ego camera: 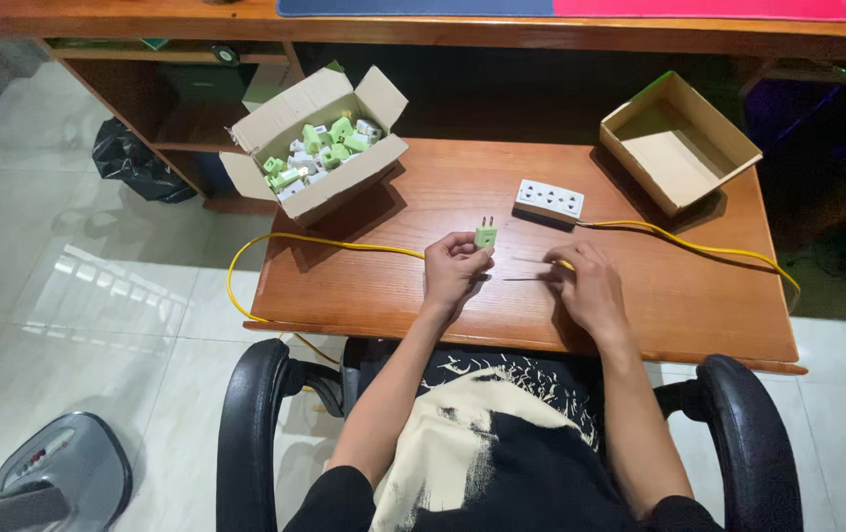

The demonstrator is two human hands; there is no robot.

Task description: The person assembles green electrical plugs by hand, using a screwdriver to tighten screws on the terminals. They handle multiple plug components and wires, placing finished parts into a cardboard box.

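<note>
My left hand (454, 266) holds a small green plug adapter (485, 234) upright, its two metal prongs pointing up, above the wooden table (364, 286). My right hand (585, 281) rests on the table just to the right and pinches a thin screwdriver (531, 279) whose shaft points left toward the other hand. A white power strip (550, 200) lies beyond both hands, its yellow cable (699, 246) running off to the right.
An open cardboard box (316, 148) filled with several green and white adapters sits at the table's back left. An empty cardboard box (679, 143) stands at the back right. A yellow cable (245, 258) loops off the left edge. Black chair armrests (255, 414) flank me.
</note>
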